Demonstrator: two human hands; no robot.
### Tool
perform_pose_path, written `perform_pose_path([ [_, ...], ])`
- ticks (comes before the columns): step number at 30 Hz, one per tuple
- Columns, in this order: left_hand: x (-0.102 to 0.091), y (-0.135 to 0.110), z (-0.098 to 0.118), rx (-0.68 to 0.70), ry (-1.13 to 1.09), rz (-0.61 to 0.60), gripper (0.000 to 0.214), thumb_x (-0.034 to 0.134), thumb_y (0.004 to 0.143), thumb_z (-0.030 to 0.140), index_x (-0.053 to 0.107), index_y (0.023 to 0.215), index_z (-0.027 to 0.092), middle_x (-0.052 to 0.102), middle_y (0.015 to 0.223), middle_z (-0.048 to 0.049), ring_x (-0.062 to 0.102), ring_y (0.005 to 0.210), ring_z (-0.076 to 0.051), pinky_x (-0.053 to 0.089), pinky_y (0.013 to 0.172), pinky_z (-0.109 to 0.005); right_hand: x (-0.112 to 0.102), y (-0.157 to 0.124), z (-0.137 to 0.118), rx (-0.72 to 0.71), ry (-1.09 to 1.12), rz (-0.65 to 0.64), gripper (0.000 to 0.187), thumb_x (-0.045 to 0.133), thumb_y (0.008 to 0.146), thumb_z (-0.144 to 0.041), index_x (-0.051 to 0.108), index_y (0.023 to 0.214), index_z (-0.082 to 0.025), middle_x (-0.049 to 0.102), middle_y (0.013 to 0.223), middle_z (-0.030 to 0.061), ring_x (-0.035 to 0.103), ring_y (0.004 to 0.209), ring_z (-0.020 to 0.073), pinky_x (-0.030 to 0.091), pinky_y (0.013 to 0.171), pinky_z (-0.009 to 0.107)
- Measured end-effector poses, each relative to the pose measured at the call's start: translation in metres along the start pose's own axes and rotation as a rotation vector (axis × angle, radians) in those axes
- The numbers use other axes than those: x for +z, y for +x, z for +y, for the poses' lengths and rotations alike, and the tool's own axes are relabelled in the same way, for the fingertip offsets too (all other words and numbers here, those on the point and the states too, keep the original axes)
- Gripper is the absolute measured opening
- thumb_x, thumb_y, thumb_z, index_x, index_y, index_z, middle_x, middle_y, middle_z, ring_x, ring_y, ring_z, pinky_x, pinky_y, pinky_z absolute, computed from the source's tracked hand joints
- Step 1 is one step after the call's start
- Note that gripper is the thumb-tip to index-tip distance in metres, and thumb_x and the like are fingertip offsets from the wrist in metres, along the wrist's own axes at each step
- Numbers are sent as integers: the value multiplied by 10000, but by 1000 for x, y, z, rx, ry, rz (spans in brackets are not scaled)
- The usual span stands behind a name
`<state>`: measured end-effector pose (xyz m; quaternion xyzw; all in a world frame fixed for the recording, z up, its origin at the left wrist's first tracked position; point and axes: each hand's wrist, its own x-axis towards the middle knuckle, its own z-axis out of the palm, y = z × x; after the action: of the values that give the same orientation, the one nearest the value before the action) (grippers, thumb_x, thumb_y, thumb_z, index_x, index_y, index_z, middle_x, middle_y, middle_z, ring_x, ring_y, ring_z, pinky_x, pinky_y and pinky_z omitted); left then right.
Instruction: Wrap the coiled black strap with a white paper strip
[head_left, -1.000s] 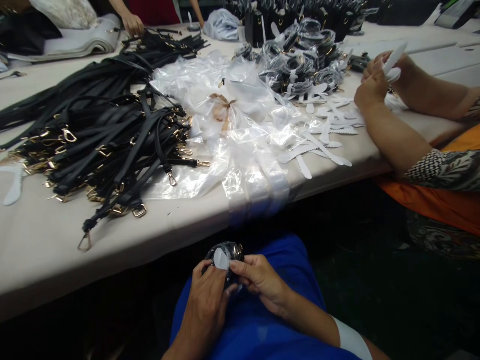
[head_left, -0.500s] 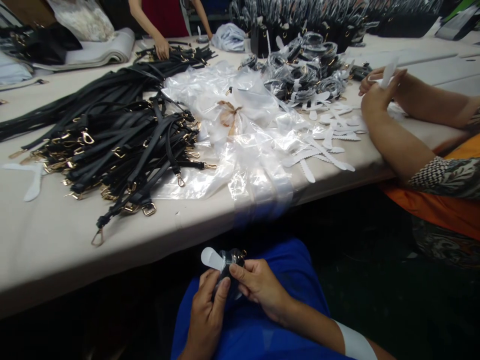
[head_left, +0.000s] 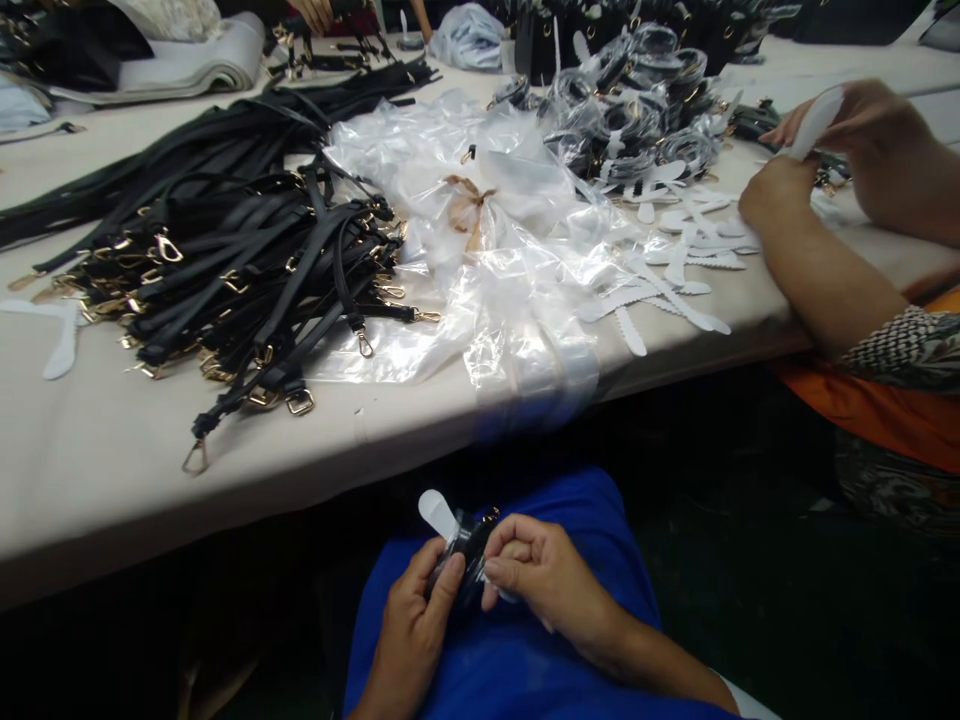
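Observation:
Above my lap, my left hand (head_left: 416, 610) is closed around a coiled black bag strap (head_left: 470, 545) in clear plastic. From the top of this bundle sticks the rounded end of a white strip (head_left: 437, 514). Gold-coloured metal shows at the bundle's upper right. My right hand (head_left: 544, 575) is closed beside it, thumb against curled fingers; a pale piece that looks like the strip's other end shows below the fingers. Part of the bundle is hidden by my fingers.
On the table (head_left: 360, 430) lie a pile of black straps (head_left: 247, 260) with gold clips, clear plastic bags (head_left: 517, 280), loose white strips (head_left: 675, 290) and wrapped straps (head_left: 630, 110). A co-worker's hands (head_left: 817, 150) hold a white strip at right; another person's hand is at the back.
My right hand has shifted slightly right, from pressing on the wrapped strap to a pinch at its side. My left hand keeps its hold. The view has tipped down a little.

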<state>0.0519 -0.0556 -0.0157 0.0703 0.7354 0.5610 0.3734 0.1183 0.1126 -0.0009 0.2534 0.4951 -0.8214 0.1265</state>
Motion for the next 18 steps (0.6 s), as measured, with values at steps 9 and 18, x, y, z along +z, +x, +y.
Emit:
perform_pose_path([
  [9,-9,-9,-13,-136,-175,-145,324,532,908,459,595,1067,184,604,812,4,512,703,-122,409,653,-222,-12,8,12,78,67,-265,351,713,791,-384,640,997,-110,731,910,112,616,485,97,238,357,158],
  [18,-8,-7,-14,-130,-136,-128,342,551,888,486,573,1026,174,539,773,16,488,682,-115,425,619,-207,-5,7,11,-679,-825,2,113,526,947,-208,620,898,-170,624,941,60,593,762,131,465,681,236],
])
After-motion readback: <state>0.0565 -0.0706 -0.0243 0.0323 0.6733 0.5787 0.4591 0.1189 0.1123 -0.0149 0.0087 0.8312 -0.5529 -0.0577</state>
